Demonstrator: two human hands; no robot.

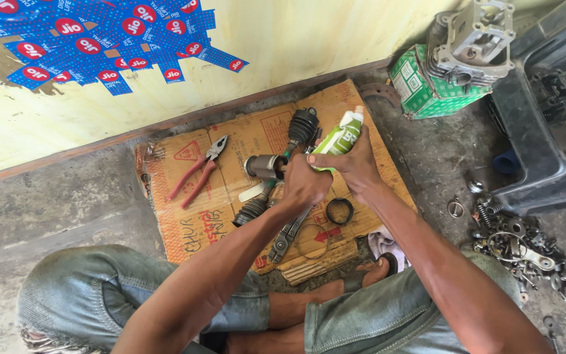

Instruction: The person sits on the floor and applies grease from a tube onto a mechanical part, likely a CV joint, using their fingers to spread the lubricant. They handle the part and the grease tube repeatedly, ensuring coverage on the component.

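At the centre of the frame I see my right hand (355,165) wrapped around a green-and-white tube (340,136), its nozzle tilted toward the upper right. My left hand (304,183) is closed in a fist just beside it, touching the tube's lower end; what it grips I cannot tell. Both hover over a flattened cardboard sheet (185,223) on the floor. Left of them lie a metal joint cup (264,166), a black rubber boot (302,126) and red-handled pliers (199,172). A black ring (339,211) lies just below.
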